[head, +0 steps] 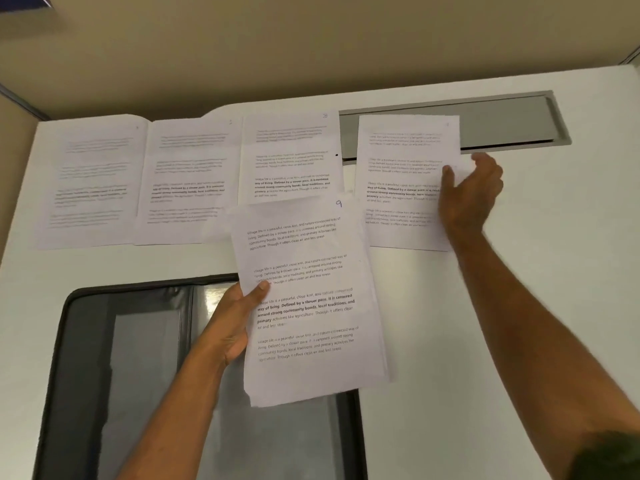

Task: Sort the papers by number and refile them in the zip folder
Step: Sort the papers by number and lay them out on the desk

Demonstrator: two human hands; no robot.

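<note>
At right of centre in the frame, our right hand pinches the right edge of a single sheet, thumb on top and fingers curled behind it; we judge that this sheet is being set down as the fourth in a row. Its upper part overlaps a grey recessed slot in the white worktop. Our left hand, at lower centre, grips the remaining stack of papers by its left edge, thumb across the face; the top page bears a handwritten 9 at its upper right corner.

Outward from the hands, three sheets lie side by side across the upper left of the frame: a first sheet, a second sheet and a third sheet, edges touching or slightly overlapping. Their corner numbers are too faint to read. The zip folder, dark-rimmed with a clear face, lies at lower left, partly under the held stack.

We judge the sorting step to be in hand, with refiling not yet begun. The next move calls for releasing the right-hand sheet flat, then finding a place for page 9 further along, which leaves room for the numbers between.
</note>
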